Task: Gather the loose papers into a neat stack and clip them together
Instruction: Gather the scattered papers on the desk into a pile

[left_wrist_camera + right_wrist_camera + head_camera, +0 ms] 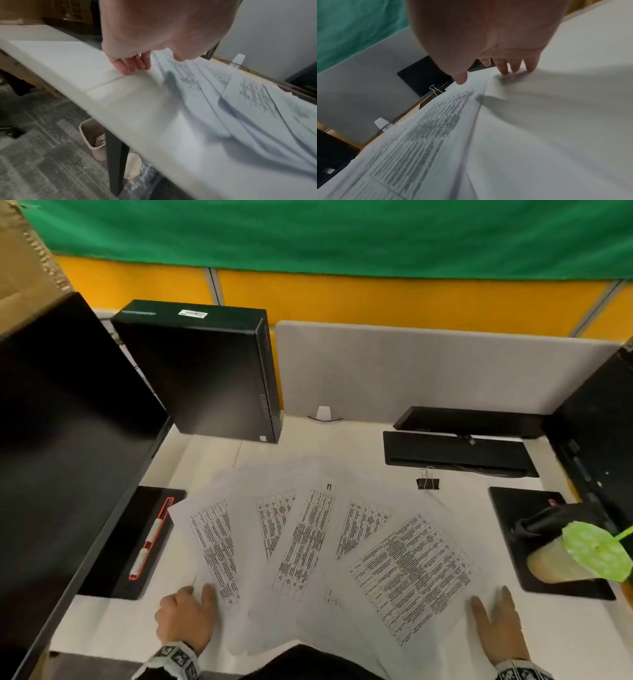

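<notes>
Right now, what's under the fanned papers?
Under the fanned papers only the white desk shows around their edges. Sheets overlap, hiding each other's lower parts. The binder clip sits apart, beyond them. Anything beneath the sheets is covered.

Black-and-white patterned wristbands [178,660], dark clothing [308,662]

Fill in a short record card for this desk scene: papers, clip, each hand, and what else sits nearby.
papers: printed sheets fanned out and overlapping on the white desk, not yet stacked
clip: black binder clip standing alone beyond the fan, unused
left hand: left hand at the fan's left edge, fingers relaxed, gripping nothing
right hand: right hand flat at the fan's right edge, fingers straight
nearby: keyboard, computer tower, lidded drink cup at right
</notes>
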A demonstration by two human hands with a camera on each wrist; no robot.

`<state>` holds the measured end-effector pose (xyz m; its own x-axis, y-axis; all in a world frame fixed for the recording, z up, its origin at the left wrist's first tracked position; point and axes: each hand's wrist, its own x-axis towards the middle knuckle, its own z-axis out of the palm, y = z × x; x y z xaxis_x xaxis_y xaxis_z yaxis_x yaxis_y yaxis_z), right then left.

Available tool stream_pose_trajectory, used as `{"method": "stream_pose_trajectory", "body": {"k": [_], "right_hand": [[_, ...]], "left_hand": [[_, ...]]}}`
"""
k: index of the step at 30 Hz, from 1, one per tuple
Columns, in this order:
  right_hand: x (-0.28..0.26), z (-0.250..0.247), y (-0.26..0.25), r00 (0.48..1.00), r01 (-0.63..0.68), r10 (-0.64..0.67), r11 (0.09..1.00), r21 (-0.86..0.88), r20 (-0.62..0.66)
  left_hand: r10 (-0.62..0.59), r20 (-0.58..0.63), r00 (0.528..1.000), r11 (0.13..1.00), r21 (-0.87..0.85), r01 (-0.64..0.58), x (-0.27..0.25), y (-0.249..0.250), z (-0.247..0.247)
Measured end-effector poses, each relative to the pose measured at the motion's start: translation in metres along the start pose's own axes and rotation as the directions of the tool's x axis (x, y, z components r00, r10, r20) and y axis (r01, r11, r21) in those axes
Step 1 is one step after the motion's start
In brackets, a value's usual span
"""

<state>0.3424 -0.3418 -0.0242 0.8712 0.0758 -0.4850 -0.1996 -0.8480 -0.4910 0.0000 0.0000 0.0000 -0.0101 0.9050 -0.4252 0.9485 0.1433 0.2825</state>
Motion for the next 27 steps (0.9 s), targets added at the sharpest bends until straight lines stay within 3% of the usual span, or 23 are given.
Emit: {"method": "stream_pose_trajectory", "body": {"k": [4, 10, 13, 15, 16, 18, 20, 23, 27], "right_hand": [[0.002, 0.014, -0.052, 0.995, -0.068, 0.079, 0.985, -0.156, 0.068], [0.002, 0.063, -0.122, 0.967, 0.078, -0.011, 0.964, -0.254, 0.253], [0.004, 0.073, -0.135, 0.927, 0.226, -0.180, 0.968, -0.108, 0.330], [0.009, 0.068, -0.134, 0.925, 0.257, -0.282, 0.958, 0.129, 0.254], [0.012, 0.062, -0.132, 0.949, 0.231, -0.269, 0.949, 0.216, 0.165], [0.021, 0.049, -0.124, 0.994, 0.108, -0.102, 0.958, 0.266, -0.037], [0.026, 0.038, -0.116, 0.987, -0.070, 0.101, 0.971, 0.227, -0.128], [0.023, 0.042, -0.115, 0.984, -0.179, 0.180, 0.979, 0.093, 0.000], [0.010, 0.076, -0.140, 0.979, -0.010, 0.015, 1.000, -0.026, 0.203]], "left_hand": [[0.012, 0.061, 0.998, 1.000, -0.010, -0.011, 0.021, 0.042, -0.006], [0.137, 0.165, 0.977, 0.990, -0.001, -0.139, 0.041, 0.095, 0.002], [0.234, 0.175, 0.957, 0.972, -0.024, -0.233, 0.043, 0.106, 0.014], [0.213, 0.147, 0.966, 0.976, -0.082, -0.203, 0.043, 0.108, 0.016], [0.168, 0.110, 0.980, 0.982, -0.107, -0.156, 0.044, 0.108, 0.016], [0.045, 0.051, 0.998, 0.992, -0.117, -0.039, 0.046, 0.106, 0.012], [-0.025, 0.061, 0.998, 0.996, -0.082, 0.030, 0.047, 0.105, 0.010], [0.043, 0.097, 0.994, 0.999, -0.009, -0.042, 0.044, 0.116, 0.017], [0.182, 0.142, 0.973, 0.983, -0.022, -0.180, 0.033, 0.142, 0.031]]}}
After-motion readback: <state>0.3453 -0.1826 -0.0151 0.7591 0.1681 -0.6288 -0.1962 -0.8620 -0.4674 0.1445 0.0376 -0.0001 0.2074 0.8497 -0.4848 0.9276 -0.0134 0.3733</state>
